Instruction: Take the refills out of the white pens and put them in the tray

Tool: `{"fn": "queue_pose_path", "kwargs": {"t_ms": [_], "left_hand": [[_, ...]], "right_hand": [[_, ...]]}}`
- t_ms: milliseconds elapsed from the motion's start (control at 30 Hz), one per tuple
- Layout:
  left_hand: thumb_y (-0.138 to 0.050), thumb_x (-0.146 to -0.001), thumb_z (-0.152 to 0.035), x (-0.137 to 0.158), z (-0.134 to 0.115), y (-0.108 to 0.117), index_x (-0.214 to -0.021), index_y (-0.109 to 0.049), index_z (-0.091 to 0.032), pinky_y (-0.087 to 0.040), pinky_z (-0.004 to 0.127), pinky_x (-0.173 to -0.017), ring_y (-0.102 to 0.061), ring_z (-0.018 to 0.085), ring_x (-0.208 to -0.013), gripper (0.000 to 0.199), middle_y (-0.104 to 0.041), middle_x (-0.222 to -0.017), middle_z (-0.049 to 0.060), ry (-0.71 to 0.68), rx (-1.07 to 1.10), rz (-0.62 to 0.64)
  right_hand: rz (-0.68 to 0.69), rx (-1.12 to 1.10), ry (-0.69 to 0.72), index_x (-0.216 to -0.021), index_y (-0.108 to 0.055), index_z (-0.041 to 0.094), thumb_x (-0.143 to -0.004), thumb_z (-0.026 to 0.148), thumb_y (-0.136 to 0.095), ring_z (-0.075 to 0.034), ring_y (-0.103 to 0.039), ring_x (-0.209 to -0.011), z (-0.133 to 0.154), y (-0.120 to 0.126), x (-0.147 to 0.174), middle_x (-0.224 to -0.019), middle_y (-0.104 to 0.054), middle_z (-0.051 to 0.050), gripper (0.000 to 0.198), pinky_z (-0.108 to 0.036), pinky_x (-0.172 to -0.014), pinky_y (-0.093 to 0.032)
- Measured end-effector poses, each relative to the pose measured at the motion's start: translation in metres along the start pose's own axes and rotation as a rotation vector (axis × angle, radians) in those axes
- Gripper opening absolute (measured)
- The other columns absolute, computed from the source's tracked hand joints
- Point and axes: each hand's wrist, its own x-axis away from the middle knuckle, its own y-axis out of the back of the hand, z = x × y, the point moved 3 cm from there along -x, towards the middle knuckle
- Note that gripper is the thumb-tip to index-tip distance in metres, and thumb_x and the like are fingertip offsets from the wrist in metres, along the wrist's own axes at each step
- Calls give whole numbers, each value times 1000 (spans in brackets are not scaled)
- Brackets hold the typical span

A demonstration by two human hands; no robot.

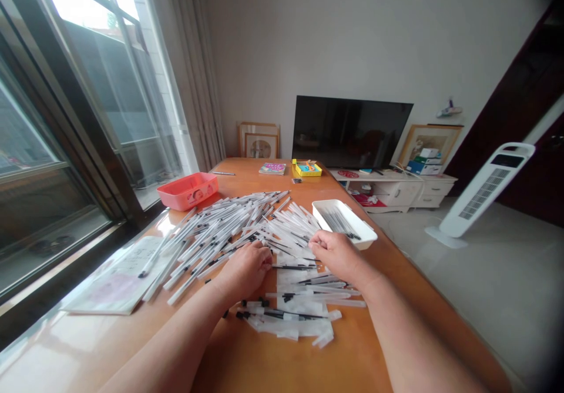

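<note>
Pen parts cover the wooden table (352, 334) around both hands. My left hand (247, 268) is closed in a pinch, and a thin dark pen refill (294, 268) runs rightward from its fingertips. Curled shut just above the right part of the pile, my right hand (337, 255) hides whatever its fingers hold. Clear pen barrels (220, 231) with black ends lie heaped on the left, and more whitish barrels (293, 225) lie ahead of the hands. Beneath and between my hands are loose barrels, refills, small black caps (264, 302) and frosted sleeves (286, 327).
A white tray (369, 235) with dark-tipped refills stands beyond my right hand. At the left edge sit a red basket (187, 195) and a paper booklet (114, 287). Farther back lie a pink book (272, 168) and a yellow box (308, 170).
</note>
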Motion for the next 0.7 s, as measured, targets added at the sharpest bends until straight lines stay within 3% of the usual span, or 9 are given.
{"fn": "queue_pose_path", "kwargs": {"t_ms": [200, 467, 567, 700], "left_hand": [[-51, -83, -14, -3, 3, -2, -82, -64, -20, -45, 27, -76, -59, 19, -82, 14, -63, -88, 6, -2, 61, -65], [-51, -88, -21, -2, -5, 3, -83, -62, -19, -43, 27, -71, -57, 17, -78, 12, -62, -86, 5, 0, 193, -172], [-51, -92, -27, -1, -13, 3, -87, -62, -19, -44, 28, -71, -57, 17, -79, 15, -63, -88, 5, -32, 298, -200], [-51, -95, -36, 1, -25, 7, -95, -61, -19, -46, 29, -79, -59, 18, -86, 19, -64, -94, 6, -61, 359, -335]], "right_hand": [[-25, 21, 52, -84, -70, 23, -89, 33, -54, -15, -56, -60, 9, -4, 2, -65, -65, 2, 19, -23, -55, -36], [-21, 194, 253, -114, -72, 27, -87, 24, -59, -20, -68, -91, 32, -19, 9, -102, -75, -4, 30, -28, -81, -46], [-25, 268, 271, -107, -73, 28, -89, 24, -58, -21, -68, -92, 36, -19, 9, -99, -75, -4, 24, -27, -80, -45], [-119, 300, 227, -93, -71, 26, -92, 25, -54, -20, -67, -85, 31, -6, 6, -92, -74, -4, 17, -28, -73, -43]]}}
